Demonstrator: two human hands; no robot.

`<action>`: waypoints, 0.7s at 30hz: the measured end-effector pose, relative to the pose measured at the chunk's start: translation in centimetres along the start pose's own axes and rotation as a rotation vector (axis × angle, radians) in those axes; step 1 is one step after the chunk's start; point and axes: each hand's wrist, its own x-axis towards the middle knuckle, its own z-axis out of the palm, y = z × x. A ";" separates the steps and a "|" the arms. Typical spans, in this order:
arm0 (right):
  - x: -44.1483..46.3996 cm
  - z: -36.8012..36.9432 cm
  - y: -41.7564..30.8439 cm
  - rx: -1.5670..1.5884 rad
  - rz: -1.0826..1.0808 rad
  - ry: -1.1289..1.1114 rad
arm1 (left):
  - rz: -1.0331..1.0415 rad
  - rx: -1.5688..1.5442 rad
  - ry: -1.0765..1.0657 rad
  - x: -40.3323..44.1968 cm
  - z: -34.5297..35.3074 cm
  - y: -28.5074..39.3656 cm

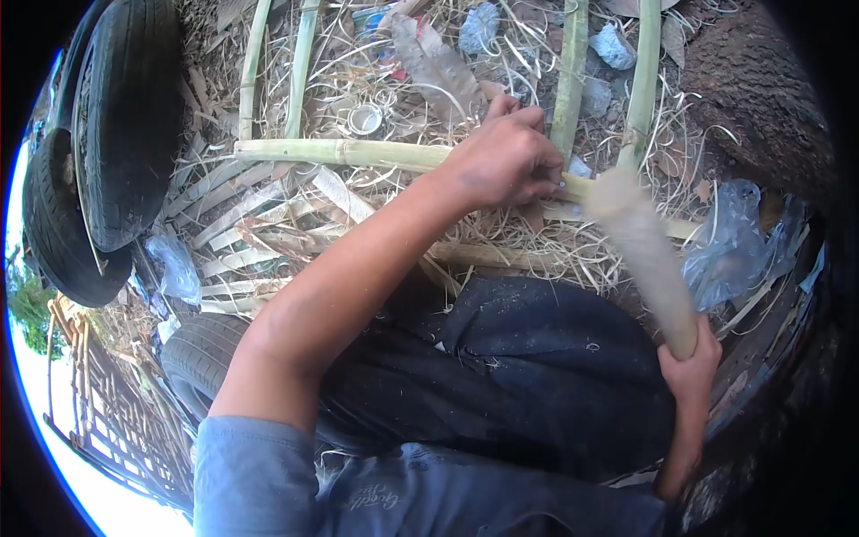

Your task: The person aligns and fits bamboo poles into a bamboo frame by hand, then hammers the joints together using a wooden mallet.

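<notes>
My left hand (512,159) is closed around a split bamboo strip (344,152) that runs crosswise over the ground; its fingertips are partly hidden. Upright to that strip lie other bamboo strips, one (570,80) just beyond my left fingers and another (641,89) farther right. My right hand (693,358) grips the lower end of a wooden club (653,264), blurred by motion. The club's thick head is over the right end of the crosswise strip, close to my left fingers; whether it touches is unclear.
Old tyres (134,116) stand at the left, and another tyre (206,353) is beside my legs. Bamboo shavings (528,237) and flat offcuts cover the ground. A clear plastic bag (734,242) and a tree trunk (761,89) are at the right. A bamboo frame (98,403) is lower left.
</notes>
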 end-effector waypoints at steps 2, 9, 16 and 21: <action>0.3 -0.2 -0.7 -0.012 0.050 -0.041 | -0.018 0.016 -0.018 0.0 0.0 0.3; 0.3 -0.1 -1.6 -0.101 0.016 -0.037 | -0.039 0.038 0.007 0.0 0.2 0.0; 0.3 -0.6 -1.6 -0.183 -0.037 0.033 | -0.035 0.031 0.027 -0.1 0.1 0.2; 0.2 -0.6 -1.5 -0.208 -0.092 0.111 | -0.011 0.031 0.028 0.1 0.2 0.0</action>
